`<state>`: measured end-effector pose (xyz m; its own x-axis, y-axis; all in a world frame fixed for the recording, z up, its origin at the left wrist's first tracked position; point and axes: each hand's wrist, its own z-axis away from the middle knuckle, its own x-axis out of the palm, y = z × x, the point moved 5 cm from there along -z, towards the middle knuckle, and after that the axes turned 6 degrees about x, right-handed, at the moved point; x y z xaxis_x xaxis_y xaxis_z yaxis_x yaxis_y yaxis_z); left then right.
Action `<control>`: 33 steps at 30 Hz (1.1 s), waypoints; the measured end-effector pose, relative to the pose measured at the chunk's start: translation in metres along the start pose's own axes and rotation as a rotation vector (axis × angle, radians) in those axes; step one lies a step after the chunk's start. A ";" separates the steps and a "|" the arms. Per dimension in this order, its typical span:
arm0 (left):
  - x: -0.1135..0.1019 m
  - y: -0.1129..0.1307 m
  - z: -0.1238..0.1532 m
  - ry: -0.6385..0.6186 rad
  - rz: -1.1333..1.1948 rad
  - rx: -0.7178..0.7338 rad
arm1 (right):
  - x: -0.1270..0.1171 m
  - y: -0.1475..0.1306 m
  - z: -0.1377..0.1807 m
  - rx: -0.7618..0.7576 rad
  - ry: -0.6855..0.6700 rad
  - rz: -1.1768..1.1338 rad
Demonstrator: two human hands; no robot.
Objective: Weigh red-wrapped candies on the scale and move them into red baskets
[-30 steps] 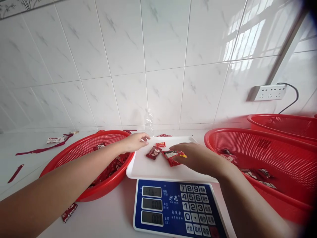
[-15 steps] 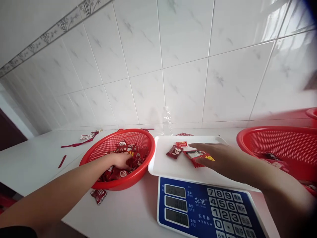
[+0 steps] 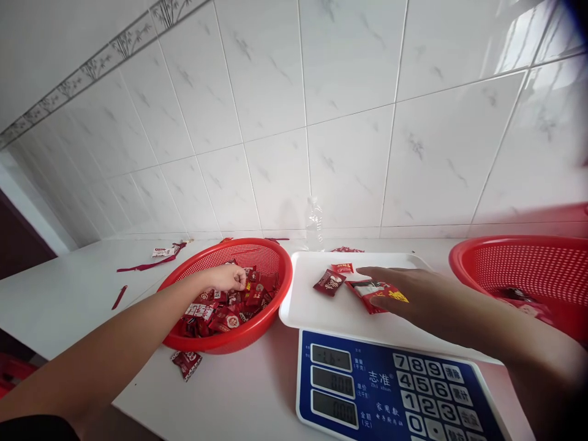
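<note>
My left hand [image 3: 228, 277] is closed over the left red basket [image 3: 220, 346], fingers curled inward. Whatever they may hold is hidden. Under it lie many small red-wrapped candies [image 3: 228, 318]. On the white scale tray [image 3: 303, 312], my right hand [image 3: 399, 288] grips a red packet [image 3: 367, 294] with yellow print, thumb on the near side and fingers on the far side. Left of that packet lie a dark red candy packet [image 3: 329, 282] and a smaller bright red one [image 3: 342, 268].
The blue scale panel [image 3: 386, 380] sits in front of the tray. A second red basket [image 3: 478, 263] stands at right. A clear bottle [image 3: 315, 226] is by the wall. One wrapped candy [image 3: 186, 364] and a red ribbon [image 3: 156, 262] lie on the white table [image 3: 68, 288].
My left hand has risen from among the candies, and its fingers have curled. My right hand stays on the red packet. The whole view has shifted slightly.
</note>
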<state>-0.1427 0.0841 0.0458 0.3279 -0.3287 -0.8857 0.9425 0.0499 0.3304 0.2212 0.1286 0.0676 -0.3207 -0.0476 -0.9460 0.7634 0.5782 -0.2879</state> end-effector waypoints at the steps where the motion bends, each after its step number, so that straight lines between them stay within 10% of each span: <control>1: -0.002 -0.002 0.000 0.008 0.002 0.000 | 0.000 0.000 0.000 0.004 0.000 -0.003; 23: 0.036 0.034 0.005 -0.029 -0.028 -0.048 | -0.003 -0.019 0.005 -0.044 -0.042 -0.026; 33: -0.025 0.044 0.013 0.254 0.066 -0.050 | -0.009 -0.011 0.004 0.003 -0.019 -0.014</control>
<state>-0.1107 0.0818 0.0867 0.3882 -0.0758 -0.9184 0.9185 0.1125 0.3790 0.2181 0.1200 0.0789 -0.3206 -0.0710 -0.9446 0.7608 0.5748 -0.3014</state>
